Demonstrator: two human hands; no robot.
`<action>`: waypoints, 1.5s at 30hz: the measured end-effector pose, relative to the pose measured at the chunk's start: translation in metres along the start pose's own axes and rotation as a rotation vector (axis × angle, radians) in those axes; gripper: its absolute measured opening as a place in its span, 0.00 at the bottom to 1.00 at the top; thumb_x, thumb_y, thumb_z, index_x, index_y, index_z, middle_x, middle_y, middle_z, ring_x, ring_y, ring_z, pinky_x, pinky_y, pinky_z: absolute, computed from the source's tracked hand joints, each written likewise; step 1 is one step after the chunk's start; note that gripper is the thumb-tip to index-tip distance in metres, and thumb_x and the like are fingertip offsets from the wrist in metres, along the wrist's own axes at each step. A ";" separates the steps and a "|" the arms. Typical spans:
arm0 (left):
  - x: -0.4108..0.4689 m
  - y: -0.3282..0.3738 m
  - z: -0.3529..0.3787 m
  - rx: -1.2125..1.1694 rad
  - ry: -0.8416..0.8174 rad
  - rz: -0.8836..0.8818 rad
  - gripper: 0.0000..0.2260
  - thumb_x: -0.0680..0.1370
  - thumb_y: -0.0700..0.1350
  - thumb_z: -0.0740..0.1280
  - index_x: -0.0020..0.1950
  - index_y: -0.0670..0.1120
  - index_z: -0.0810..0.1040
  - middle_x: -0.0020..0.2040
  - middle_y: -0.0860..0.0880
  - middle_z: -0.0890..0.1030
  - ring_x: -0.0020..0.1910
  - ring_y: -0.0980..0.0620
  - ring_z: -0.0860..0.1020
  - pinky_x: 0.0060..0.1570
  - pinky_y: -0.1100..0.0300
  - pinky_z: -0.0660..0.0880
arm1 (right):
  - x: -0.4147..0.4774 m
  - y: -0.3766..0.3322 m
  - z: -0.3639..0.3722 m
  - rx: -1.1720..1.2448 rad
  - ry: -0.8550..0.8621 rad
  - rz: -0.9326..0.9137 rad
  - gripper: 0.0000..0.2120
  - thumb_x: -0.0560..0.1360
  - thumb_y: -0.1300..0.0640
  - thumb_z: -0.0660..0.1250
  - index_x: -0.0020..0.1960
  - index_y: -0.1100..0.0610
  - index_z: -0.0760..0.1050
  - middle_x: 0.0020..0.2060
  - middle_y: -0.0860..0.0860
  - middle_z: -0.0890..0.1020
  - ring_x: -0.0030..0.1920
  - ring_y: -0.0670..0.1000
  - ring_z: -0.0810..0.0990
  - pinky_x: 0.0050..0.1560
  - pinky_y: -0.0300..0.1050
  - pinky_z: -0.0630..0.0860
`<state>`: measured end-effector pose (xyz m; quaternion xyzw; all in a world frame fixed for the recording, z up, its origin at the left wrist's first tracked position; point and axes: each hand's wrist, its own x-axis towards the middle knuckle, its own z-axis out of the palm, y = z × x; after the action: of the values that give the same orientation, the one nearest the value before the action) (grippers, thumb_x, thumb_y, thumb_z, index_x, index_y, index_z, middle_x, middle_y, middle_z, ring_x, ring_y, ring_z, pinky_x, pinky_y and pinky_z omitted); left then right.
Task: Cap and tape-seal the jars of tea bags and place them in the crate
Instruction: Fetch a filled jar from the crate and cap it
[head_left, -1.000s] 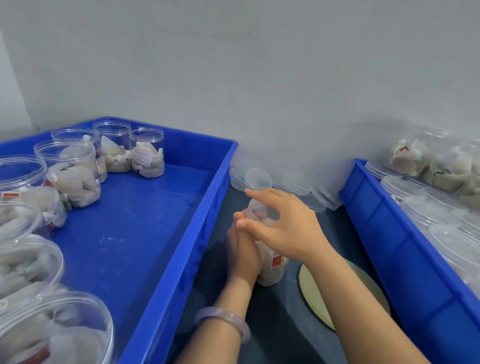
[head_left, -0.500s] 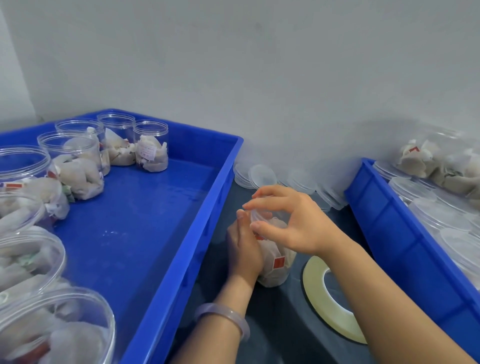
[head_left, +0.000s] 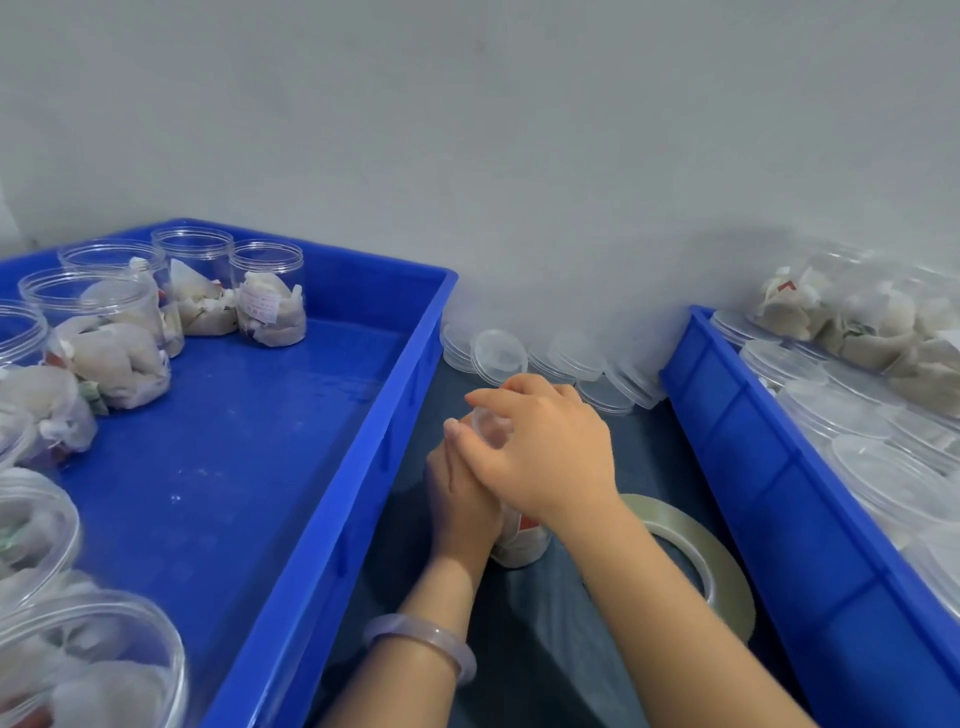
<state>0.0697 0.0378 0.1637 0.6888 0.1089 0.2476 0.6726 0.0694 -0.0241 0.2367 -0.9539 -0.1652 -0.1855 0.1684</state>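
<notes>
A plain grey-white wall is seen behind, softly and evenly lit; a dark blue-grey work surface is met at its foot.

Soft, even, kinda flat light. Faint wet-looking sheen on the blue crate floor left of the grip. Grey shadow on the wall up and right of it. Open jars far lower left stretched and blurry from the wide lens; lidded jars far right washed-out.
</notes>
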 end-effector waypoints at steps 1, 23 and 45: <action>0.003 -0.002 0.000 -0.013 -0.018 0.011 0.08 0.80 0.31 0.59 0.56 0.36 0.75 0.53 0.50 0.79 0.48 0.57 0.73 0.51 0.72 0.66 | -0.001 -0.003 0.001 -0.018 0.006 0.030 0.19 0.72 0.35 0.62 0.60 0.39 0.76 0.60 0.43 0.76 0.57 0.54 0.73 0.52 0.46 0.66; 0.019 -0.005 -0.002 -0.452 -0.311 -0.123 0.20 0.82 0.49 0.54 0.60 0.38 0.77 0.60 0.35 0.78 0.62 0.38 0.75 0.66 0.42 0.68 | -0.012 0.032 -0.017 0.218 -0.121 -0.016 0.39 0.55 0.25 0.64 0.60 0.45 0.71 0.50 0.41 0.66 0.56 0.42 0.61 0.54 0.35 0.64; 0.001 -0.003 0.011 -0.271 0.074 0.102 0.26 0.84 0.43 0.50 0.28 0.50 0.74 0.27 0.59 0.79 0.27 0.64 0.75 0.30 0.72 0.70 | -0.021 0.034 0.002 0.649 0.063 0.067 0.40 0.56 0.34 0.72 0.66 0.43 0.69 0.58 0.35 0.73 0.61 0.36 0.71 0.57 0.30 0.66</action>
<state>0.0765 0.0292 0.1612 0.5867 0.0640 0.3189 0.7416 0.0649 -0.0586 0.2174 -0.8492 -0.1790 -0.1471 0.4745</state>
